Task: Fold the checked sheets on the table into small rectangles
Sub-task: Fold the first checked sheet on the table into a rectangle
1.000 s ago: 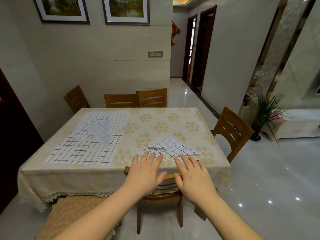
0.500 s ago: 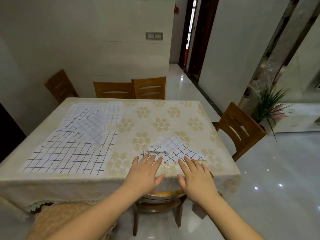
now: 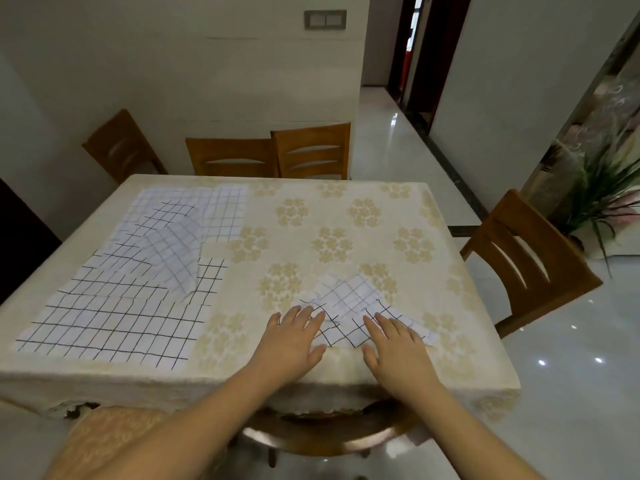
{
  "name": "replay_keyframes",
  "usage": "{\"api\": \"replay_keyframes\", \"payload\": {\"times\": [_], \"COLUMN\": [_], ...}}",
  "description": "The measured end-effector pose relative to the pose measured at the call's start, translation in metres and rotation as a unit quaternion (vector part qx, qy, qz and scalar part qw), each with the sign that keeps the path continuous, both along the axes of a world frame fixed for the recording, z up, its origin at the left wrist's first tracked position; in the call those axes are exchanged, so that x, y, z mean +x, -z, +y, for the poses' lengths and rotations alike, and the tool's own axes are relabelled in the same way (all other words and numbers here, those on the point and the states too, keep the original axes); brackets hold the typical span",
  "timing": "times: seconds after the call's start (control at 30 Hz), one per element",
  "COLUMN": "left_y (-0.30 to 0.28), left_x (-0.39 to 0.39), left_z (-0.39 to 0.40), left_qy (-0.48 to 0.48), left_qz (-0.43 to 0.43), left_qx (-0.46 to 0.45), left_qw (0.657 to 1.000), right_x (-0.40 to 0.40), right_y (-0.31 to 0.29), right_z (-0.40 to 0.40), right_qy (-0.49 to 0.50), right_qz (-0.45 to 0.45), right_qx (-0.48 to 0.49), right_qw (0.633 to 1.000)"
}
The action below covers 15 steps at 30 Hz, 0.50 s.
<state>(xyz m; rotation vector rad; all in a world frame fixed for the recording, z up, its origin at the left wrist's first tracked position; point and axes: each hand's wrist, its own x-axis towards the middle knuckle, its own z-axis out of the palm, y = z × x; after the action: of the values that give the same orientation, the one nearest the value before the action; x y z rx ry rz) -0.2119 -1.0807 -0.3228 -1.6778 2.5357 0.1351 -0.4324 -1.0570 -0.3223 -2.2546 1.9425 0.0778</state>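
Note:
A small crumpled checked sheet (image 3: 349,301) lies near the table's front edge, right of centre. My left hand (image 3: 294,337) lies flat with straight fingers, its fingertips at the sheet's left edge. My right hand (image 3: 394,344) is also flat, fingers spread over the sheet's right front part. On the left half of the table a large checked sheet (image 3: 114,323) is spread flat, with other checked sheets (image 3: 173,244) lying partly folded and overlapping behind it.
The table (image 3: 332,244) wears a cream floral cloth. Wooden chairs stand at the back (image 3: 311,150), the back left (image 3: 121,143), the right (image 3: 530,258) and under the front edge (image 3: 329,431). A potted plant (image 3: 602,199) stands at the far right on the glossy floor.
The view has tilted down and moved closer to the table. Both hands have moved forward from the table's front edge onto the small checked sheet.

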Motion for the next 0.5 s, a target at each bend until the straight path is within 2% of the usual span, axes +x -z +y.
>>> {"api": "replay_keyframes", "payload": {"times": [0.2, 0.5], "left_y": [0.038, 0.091], "left_x": [-0.012, -0.041], "left_z": [-0.043, -0.099], "left_qy": [-0.043, -0.027], "left_qz": [-0.026, -0.03], "left_qx": [0.082, 0.119], "left_qw": [0.995, 0.992], "right_x": [-0.032, -0.054], "right_y": [0.045, 0.105], "right_z": [-0.057, -0.113], "right_qy": [-0.029, -0.043], "right_qz": [-0.019, -0.018], "right_qx": [0.025, 0.124], "right_qw": [0.999, 0.991]}}
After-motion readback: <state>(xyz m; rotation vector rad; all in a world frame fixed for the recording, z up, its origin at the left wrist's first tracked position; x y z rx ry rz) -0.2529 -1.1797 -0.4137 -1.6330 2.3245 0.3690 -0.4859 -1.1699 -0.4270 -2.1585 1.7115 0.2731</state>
